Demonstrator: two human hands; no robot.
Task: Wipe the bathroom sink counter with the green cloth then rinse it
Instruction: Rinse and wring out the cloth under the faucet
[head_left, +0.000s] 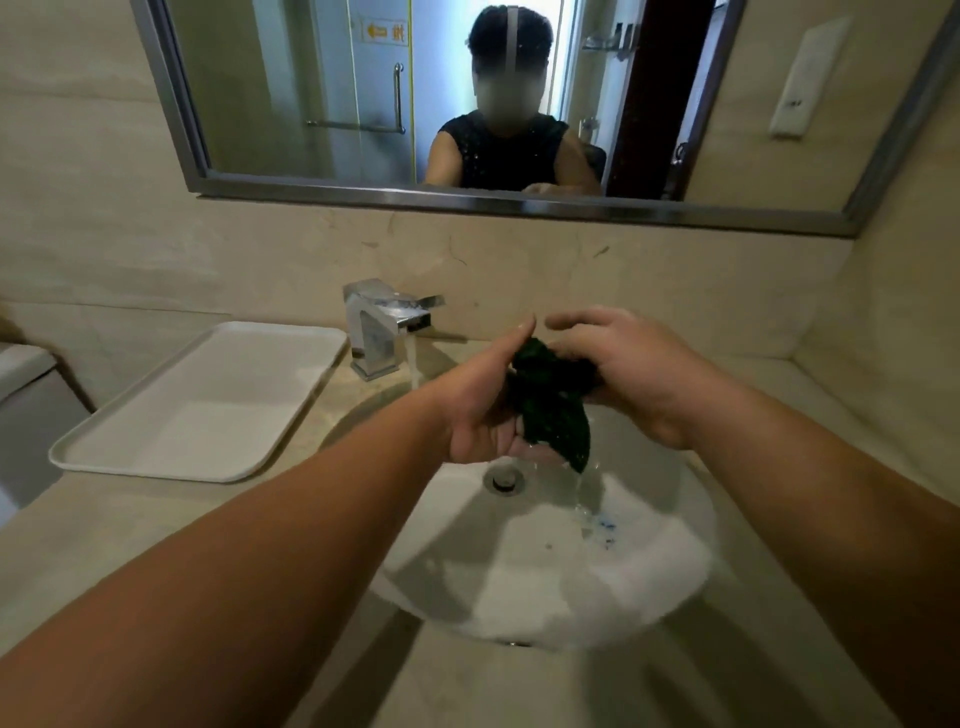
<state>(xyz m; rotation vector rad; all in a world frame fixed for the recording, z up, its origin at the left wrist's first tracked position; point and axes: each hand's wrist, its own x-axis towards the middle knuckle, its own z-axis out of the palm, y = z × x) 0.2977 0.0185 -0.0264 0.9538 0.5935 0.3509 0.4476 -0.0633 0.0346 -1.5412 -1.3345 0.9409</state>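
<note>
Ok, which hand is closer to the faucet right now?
Left. The left hand holds the green cloth just right of the faucet stream; the right hand grips the cloth's far side, farther away.

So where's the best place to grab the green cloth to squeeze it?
Probably the thick bunched top of the green cloth, one hand from each side, the way the left hand and right hand hold it now. That wad fills a palm. The thin tail hanging toward the sink just drips and would likely slip.
</note>
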